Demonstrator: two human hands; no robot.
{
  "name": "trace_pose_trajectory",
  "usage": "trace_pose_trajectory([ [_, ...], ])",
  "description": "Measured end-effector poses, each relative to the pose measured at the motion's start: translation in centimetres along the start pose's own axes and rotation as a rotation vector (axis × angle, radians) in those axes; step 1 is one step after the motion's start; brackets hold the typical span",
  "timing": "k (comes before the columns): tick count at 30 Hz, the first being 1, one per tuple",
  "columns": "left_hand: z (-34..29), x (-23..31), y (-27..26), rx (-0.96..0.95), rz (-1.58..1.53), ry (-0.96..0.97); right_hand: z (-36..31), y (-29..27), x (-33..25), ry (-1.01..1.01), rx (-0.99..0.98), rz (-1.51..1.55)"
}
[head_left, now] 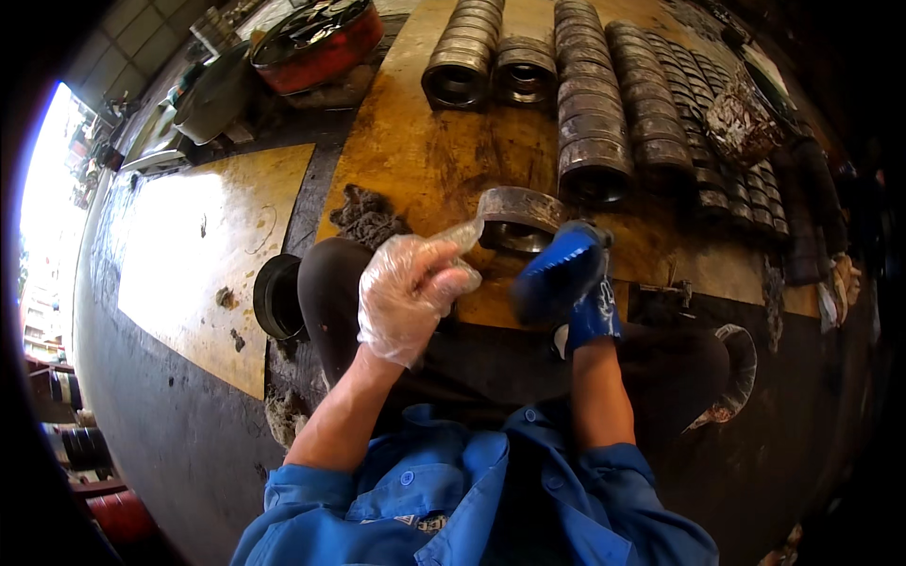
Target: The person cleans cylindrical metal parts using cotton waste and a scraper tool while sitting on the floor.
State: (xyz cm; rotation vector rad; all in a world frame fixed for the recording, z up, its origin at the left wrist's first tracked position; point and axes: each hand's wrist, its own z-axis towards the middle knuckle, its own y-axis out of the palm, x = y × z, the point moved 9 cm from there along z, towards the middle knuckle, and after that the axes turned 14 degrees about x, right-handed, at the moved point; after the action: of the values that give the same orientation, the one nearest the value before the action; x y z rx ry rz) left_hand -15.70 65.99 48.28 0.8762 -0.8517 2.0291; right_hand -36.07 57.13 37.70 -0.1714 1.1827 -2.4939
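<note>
My left hand wears a thin clear plastic glove, its index finger and thumb held a little apart with nothing visible between them. Loose plastic film sticks out past the fingertips. On my right hand is a blue rubber glove, darkened and smeared by motion, so its fingers cannot be made out. Between and just beyond both hands, a dirty metal ring stands on a stained yellow board. Left of it lies a clump of grey fibre rag. My right glove is nearest the ring's right edge.
Rows of stacked metal rings lie beyond the hands, with slimmer rows at right. A dark ring leans by my left knee. A red drum stands far left. Crumpled foil-like wrapping sits on the right rows.
</note>
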Motion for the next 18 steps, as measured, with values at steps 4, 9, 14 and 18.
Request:
trace_pose_trajectory([
  [4, -1.0, 0.2, 2.0, -0.104, 0.226, 0.091, -1.0, 0.3, 0.8, 0.074, -0.012, 0.110],
  [9, 0.1, -1.3, 3.9, -0.181, 0.324, 0.159, -2.4, 2.9, 2.4, 0.383, -0.032, 0.588],
  [14, 1.5, 1.0, 3.9, -0.251, 0.329, 0.134, -4.8, 6.8, 4.6, 0.950, -0.046, 1.289],
  [18, 1.6, 0.8, 4.0, -0.215, 0.405, 0.216, -6.4, 9.0, 4.3, 1.311, -0.061, 1.642],
])
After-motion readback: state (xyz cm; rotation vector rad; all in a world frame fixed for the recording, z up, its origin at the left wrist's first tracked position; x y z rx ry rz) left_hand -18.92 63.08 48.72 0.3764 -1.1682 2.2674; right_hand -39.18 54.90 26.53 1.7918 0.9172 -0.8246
